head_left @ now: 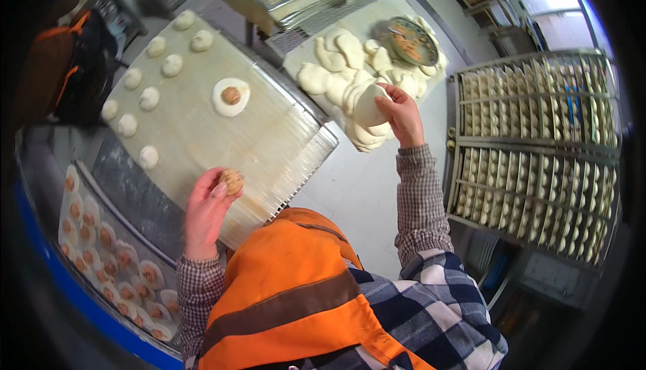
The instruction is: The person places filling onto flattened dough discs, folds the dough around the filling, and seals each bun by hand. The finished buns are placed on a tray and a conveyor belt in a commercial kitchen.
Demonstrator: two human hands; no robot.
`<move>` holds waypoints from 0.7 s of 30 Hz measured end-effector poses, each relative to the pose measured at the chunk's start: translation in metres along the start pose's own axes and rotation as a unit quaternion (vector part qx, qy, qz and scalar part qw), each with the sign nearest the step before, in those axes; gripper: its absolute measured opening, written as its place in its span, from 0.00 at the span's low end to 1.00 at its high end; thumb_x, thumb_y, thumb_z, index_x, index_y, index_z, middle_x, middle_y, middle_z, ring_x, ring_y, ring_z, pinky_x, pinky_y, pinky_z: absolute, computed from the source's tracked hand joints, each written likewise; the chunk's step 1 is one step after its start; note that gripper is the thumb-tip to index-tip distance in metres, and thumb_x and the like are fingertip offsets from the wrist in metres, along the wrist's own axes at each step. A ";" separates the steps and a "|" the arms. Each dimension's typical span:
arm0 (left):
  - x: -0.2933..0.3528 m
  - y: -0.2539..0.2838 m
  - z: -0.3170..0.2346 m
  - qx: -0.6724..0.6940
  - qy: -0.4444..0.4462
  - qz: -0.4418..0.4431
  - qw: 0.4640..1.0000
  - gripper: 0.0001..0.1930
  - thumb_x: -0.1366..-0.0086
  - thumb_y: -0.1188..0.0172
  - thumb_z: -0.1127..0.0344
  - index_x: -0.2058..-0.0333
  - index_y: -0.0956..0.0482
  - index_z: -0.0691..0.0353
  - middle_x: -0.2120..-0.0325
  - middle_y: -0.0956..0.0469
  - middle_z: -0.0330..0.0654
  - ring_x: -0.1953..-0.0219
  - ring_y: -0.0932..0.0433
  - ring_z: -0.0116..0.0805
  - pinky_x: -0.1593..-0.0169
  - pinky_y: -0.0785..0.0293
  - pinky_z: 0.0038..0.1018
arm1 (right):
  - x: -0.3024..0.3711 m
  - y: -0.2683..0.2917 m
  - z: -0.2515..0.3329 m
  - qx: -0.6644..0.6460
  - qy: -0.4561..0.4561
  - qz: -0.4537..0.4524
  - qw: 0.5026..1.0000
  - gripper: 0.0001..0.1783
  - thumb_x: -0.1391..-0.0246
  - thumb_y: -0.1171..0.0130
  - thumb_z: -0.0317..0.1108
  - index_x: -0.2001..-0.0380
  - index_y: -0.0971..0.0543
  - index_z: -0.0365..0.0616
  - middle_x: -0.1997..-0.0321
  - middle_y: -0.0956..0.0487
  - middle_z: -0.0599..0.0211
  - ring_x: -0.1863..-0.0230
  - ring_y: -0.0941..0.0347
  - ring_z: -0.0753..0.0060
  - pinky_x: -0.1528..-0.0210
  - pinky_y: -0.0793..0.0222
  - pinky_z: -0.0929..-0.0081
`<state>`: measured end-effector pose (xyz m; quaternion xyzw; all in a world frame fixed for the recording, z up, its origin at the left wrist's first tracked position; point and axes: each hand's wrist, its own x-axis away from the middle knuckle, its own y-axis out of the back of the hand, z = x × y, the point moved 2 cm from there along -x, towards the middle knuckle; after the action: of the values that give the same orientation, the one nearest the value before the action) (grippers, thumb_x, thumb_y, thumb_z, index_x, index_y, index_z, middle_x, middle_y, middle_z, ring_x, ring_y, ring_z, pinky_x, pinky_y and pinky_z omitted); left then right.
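In my left hand [207, 206], fingers closed round it, is a ball of brownish filling [232, 181], held over the near edge of the pale conveyor belt [202, 142]. My right hand [402, 115] pinches a flat round dough wrapper [371, 106] above a heap of similar dough wrappers [330, 82]. On the belt lies one wrapper [219, 106] spread flat with a filling ball [231, 95] at its middle. Several closed white buns [149, 98] are spaced out along the belt's far left part.
A metal bowl of filling [412, 41] stands among the dough at the back. At the right is a tall rack [533, 142] full of trays of small pale pieces. Several wrappers topped with filling [126, 259] lie at lower left, beside a blue edge [50, 252]. A person in dark and orange clothing [75, 67] is at upper left.
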<state>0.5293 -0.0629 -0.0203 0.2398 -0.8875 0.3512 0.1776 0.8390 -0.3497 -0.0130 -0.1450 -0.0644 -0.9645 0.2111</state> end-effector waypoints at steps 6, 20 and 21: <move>0.005 -0.022 -0.010 -0.049 -0.105 0.046 0.992 0.16 0.34 0.46 0.73 0.48 0.32 0.67 0.55 0.25 0.43 0.54 0.25 0.33 0.51 0.25 0.29 | 0.056 -0.184 -0.013 -0.310 -0.164 0.250 0.903 0.19 0.44 0.47 0.22 0.48 0.28 0.34 0.52 0.22 0.59 0.53 0.23 0.67 0.48 0.26 0.70; 0.121 0.109 0.017 0.218 -0.139 -0.190 0.947 0.19 0.32 0.45 0.60 0.47 0.30 0.63 0.49 0.28 0.42 0.45 0.31 0.34 0.43 0.34 0.34 | 0.185 -0.360 -0.054 -0.364 -0.369 0.401 0.756 0.20 0.41 0.51 0.22 0.45 0.32 0.35 0.47 0.26 0.59 0.48 0.26 0.64 0.45 0.27 0.67; 0.128 0.117 0.018 -0.036 -0.055 -0.180 0.981 0.22 0.30 0.49 0.57 0.42 0.35 0.63 0.46 0.31 0.43 0.42 0.33 0.35 0.41 0.34 0.34 | 0.194 -0.369 -0.057 -0.326 -0.363 0.415 0.768 0.20 0.41 0.50 0.24 0.45 0.32 0.35 0.48 0.25 0.59 0.48 0.26 0.65 0.46 0.27 0.69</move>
<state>0.3569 -0.0395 -0.0337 0.4084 -0.8499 0.2678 0.1976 0.4993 -0.1027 -0.0307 -0.5573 0.2487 -0.6210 0.4918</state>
